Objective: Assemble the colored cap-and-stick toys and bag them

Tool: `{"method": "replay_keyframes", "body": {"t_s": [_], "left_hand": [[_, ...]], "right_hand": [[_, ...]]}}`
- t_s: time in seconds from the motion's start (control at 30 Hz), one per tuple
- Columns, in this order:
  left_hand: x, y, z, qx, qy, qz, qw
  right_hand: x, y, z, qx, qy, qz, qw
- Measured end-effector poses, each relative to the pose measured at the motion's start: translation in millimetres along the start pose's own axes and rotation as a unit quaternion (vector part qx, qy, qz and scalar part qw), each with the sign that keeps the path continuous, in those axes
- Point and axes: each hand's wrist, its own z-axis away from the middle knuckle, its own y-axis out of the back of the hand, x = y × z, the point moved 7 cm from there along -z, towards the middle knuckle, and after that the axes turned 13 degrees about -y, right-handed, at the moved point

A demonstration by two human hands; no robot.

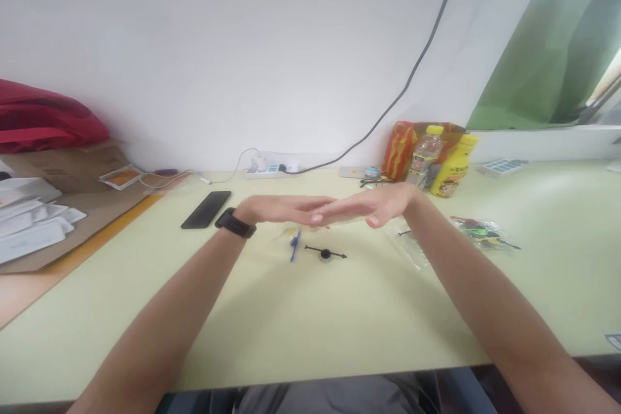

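Observation:
My left hand (284,208) and my right hand (371,204) are stretched out flat above the table, palms down, with their fingertips overlapping in the middle. Nothing shows in either hand. Under them lies a black double-ended arrow piece (325,253) with a round hub. Beside it on the left is a thin blue stick-like piece (294,246), and small yellow bits near it are partly hidden by my left hand. A clear plastic bag (413,250) lies below my right wrist, partly covered by the forearm.
A black phone (206,209) lies left of my watch. To the right sits a bag of colourful small pieces (485,233). Two bottles, one clear (425,158) and one yellow (454,167), stand near the wall by glasses (377,182). A power strip (266,173) is at the back.

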Motion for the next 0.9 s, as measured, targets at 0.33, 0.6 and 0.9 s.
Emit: {"method": "replay_keyframes", "body": {"t_s": [0.33,0.6,0.9], "left_hand": [[-34,34.1,21,0.041,0.06,-0.081,0.994],[-85,98.2,73,0.215,0.114,-0.134,0.961],[-95,99.1,72,0.198,0.128,-0.193,0.952]], "right_hand": [[-12,30,11,0.248,0.082,0.071,0.963],[68,57,-51,0.344,-0.089,0.226,0.907],[77,43,-65,0.303,-0.09,0.23,0.921]]}}
